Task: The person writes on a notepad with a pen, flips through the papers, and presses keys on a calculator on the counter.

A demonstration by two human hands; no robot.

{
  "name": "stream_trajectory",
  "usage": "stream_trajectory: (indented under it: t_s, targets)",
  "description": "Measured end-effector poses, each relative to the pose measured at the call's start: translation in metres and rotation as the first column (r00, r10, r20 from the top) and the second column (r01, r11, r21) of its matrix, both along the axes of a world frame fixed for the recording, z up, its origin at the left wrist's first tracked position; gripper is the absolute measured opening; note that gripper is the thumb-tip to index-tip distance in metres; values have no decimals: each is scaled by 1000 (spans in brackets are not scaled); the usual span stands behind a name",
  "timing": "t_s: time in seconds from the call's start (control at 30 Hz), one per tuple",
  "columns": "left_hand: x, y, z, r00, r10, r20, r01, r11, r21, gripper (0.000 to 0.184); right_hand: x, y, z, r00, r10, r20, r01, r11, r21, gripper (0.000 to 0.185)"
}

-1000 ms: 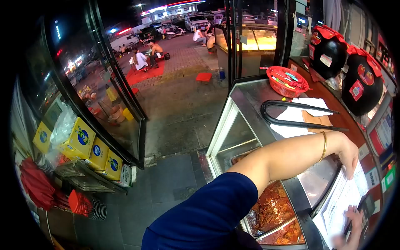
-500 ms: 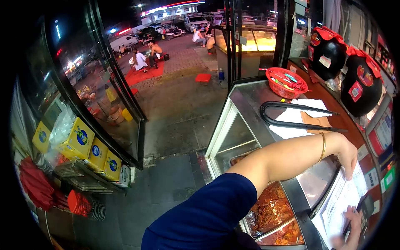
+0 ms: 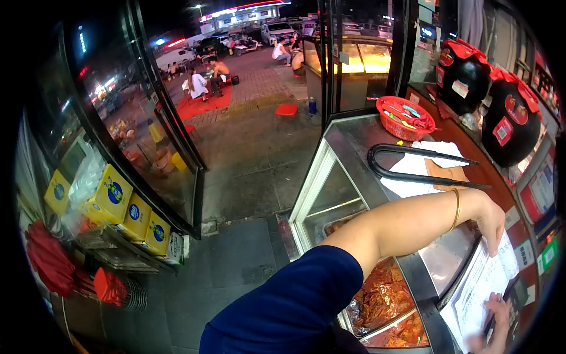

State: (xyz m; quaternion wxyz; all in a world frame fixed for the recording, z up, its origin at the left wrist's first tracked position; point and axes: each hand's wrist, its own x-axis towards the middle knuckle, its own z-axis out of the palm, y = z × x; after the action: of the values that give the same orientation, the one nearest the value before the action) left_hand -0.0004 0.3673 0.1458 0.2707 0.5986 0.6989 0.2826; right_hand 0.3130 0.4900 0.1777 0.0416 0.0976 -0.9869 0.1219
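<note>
My left hand (image 3: pixel 494 227) reaches across from a navy sleeve, a gold bangle at its wrist, fingers pinched on the upper edge of white written papers (image 3: pixel 479 283). The papers lie on a dark board or folder at the counter's right side. At the lower right my right hand (image 3: pixel 500 321) rests on their lower right part, fingers apart; its lower part is blurred. A dark device (image 3: pixel 517 298) lies partly hidden beside it. Beneath my left arm, trays of red sauced food (image 3: pixel 383 295) show through the case.
On the metal counter (image 3: pixel 354 135) are a red basket (image 3: pixel 405 118) of small items and a black U-shaped lock (image 3: pixel 424 173) over white paper. Two black jars (image 3: pixel 512 121) stand at the right. Yellow boxes (image 3: pixel 112 194) are stacked left. People sit outside beyond the open glass door.
Both hands stay almost in place on the papers. The view has shifted very slightly; otherwise little differs.
</note>
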Motion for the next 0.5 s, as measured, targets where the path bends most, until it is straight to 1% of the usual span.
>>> stream_trajectory:
  t_s: [0.07,0.17,0.27,0.37,0.47,0.5]
  targets:
    - [-2,2,-1,1000,-7,6,7,1000,13,38,0,-1,-1,1000,-17,-10,17,1000,23,65]
    - [-3,3,-2,1000,-16,3,16,1000,21,37,-2,0,1,1000,27,-12,-27,1000,3,66]
    - [-1,0,1,1000,-10,-9,10,1000,24,37,-2,0,0,1000,10,-19,-8,997,75,67]
    - [0,1,0,1000,-9,-14,10,1000,24,37,-3,3,0,999,30,-14,-29,998,48,67]
    - [-1,1,0,1000,-24,-13,24,999,24,37,-2,0,1,999,28,-32,-25,996,91,66]
    - [-1,2,0,1000,-21,-16,22,1000,22,36,-3,2,-1,999,45,-28,-44,998,47,66]
